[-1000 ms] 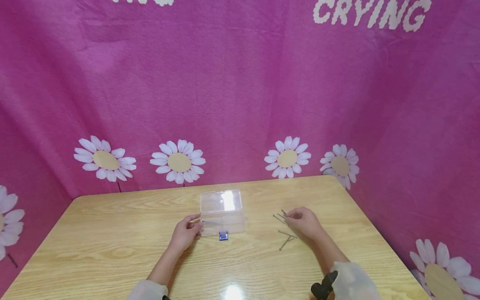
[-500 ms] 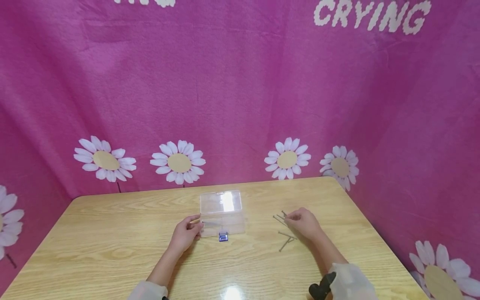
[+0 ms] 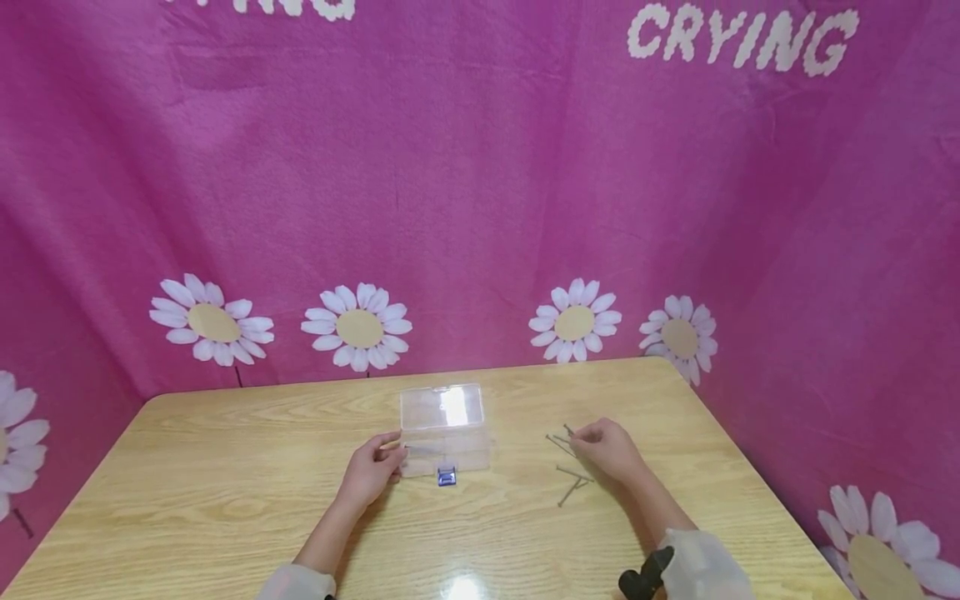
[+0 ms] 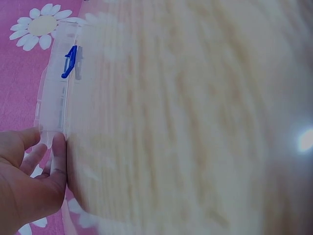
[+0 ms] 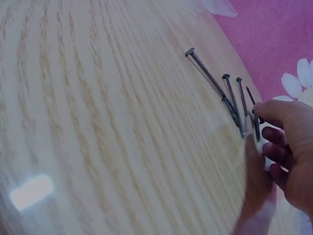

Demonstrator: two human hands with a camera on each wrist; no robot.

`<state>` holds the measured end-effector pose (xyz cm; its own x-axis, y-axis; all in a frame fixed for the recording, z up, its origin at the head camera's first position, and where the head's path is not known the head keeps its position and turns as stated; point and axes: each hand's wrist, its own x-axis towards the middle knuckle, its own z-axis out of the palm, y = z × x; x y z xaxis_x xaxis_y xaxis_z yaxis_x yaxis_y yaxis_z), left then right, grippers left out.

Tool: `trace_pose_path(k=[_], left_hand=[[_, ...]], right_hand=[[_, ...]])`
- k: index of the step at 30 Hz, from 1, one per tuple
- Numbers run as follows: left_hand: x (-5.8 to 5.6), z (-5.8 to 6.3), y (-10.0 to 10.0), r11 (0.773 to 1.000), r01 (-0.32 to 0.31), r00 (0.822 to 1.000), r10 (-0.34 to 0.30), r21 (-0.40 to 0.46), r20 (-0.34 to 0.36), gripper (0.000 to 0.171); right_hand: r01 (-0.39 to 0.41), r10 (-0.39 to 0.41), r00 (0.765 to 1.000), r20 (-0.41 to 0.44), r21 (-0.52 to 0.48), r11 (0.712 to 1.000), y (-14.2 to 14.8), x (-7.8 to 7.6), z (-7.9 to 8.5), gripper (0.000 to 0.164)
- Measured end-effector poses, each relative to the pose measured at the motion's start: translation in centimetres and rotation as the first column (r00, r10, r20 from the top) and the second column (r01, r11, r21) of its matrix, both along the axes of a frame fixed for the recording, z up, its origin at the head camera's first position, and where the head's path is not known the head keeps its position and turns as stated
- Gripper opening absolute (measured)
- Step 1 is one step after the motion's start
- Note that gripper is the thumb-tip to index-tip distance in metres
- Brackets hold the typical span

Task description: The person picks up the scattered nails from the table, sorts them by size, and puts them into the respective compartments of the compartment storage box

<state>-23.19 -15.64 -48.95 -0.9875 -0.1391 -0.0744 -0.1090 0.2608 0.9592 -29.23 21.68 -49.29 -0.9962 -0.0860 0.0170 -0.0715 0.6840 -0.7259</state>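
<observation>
A clear plastic box stands on the wooden table with its lid raised at the back. A blue latch sits at its front edge. My left hand holds the box's left end between thumb and fingers. One thin nail shows through the box wall. To the right, my right hand is low over a loose group of metal nails. Its thumb and forefinger pinch a dark nail, seen in the right wrist view. Several other nails lie close to the fingertips.
The wooden table has its back edge against a pink curtain with printed daisies. More curtain hangs at both sides. A black strap piece is at the right wrist. Light glares off the table near its front.
The head view has tilted slightly upward, so everything sits a little lower in it. Both hands keep their places at the box and the nails.
</observation>
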Motion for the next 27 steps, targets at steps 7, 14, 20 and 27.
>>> trace_pose_path(k=[7,14,20,27], left_hand=[[0.0,-0.2,0.0,1.0,-0.004,1.0,0.004,0.005,-0.007,0.038],[-0.1,0.1,-0.1,1.0,-0.001,1.0,0.001,-0.002,0.001,0.038],[-0.1,0.2,0.0,1.0,0.002,1.0,-0.002,-0.01,0.002,0.038],[0.0,0.1,-0.1,1.0,0.004,1.0,-0.003,-0.013,0.01,0.038]], right_hand=[[-0.025,0.026,1.0,0.005,-0.072,0.997,0.4,0.0,0.5,0.016],[-0.014,0.021,0.998,0.059,-0.113,0.993,0.4,-0.2,1.0,0.018],[-0.023,0.031,0.998,0.046,-0.159,0.987,-0.2,-0.1,1.8,0.018],[-0.047,0.056,0.998,0.042,-0.185,0.982,-1.8,0.1,2.7,0.017]])
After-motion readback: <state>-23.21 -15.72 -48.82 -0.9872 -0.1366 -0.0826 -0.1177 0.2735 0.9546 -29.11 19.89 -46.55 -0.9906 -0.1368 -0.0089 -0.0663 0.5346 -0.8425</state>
